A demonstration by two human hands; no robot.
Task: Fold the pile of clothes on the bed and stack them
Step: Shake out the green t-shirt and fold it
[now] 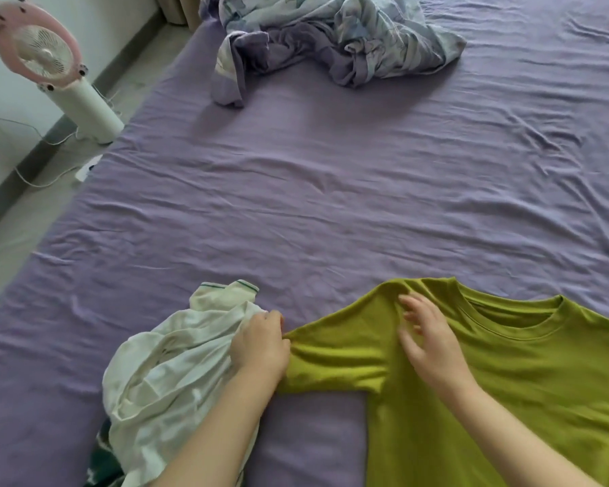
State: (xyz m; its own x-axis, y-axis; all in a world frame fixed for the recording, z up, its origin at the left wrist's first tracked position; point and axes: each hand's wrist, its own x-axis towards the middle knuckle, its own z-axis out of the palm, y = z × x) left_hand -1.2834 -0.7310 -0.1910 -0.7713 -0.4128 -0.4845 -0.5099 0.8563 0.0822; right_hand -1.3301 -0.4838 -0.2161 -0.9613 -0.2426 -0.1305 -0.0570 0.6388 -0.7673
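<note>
A green T-shirt lies spread flat on the purple bed sheet, neck hole away from me. My left hand pinches the end of its left sleeve. My right hand rests flat with straight fingers on the shirt's shoulder beside the collar. A crumpled white garment with a green-striped collar sits in a heap at the lower left, touching my left hand. A dark green patterned piece peeks out beneath it.
A rumpled lilac floral blanket lies at the far end of the bed. On the floor to the left stand a pink and white fan and a white power strip with cords.
</note>
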